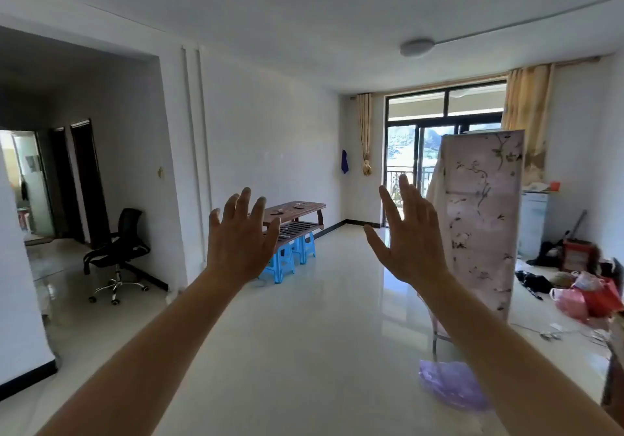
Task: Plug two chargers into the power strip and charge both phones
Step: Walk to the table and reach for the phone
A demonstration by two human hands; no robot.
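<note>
I see both arms stretched forward into the room, backs of the hands toward me, fingers pointing up. My left hand (240,237) is spread wide, its grip empty. My right hand (407,233) is likewise wide apart, thumb out to the left, holding nothing. The two hands are well apart from each other and touch nothing.

Far ahead, against the left wall, stands a brown wooden worktop (304,206) with a slatted shelf beneath it. A few small flat items (297,205) lie on its top; they are too small for me to tell whether they are the phones, the chargers or the power strip. My left hand partly covers the near end of this worktop. Blue plastic stools (287,260) sit tucked under it.

A black office chair (116,250) stands at the left, near the doorway to a darker hall. On the right a tall cabinet covered in floral cloth (479,219) rises behind my right hand. A purple plastic bag (450,383) lies on the glossy tiled floor (320,317) near its foot, and a heap of bags and clothes (584,287) lies farther right.
</note>
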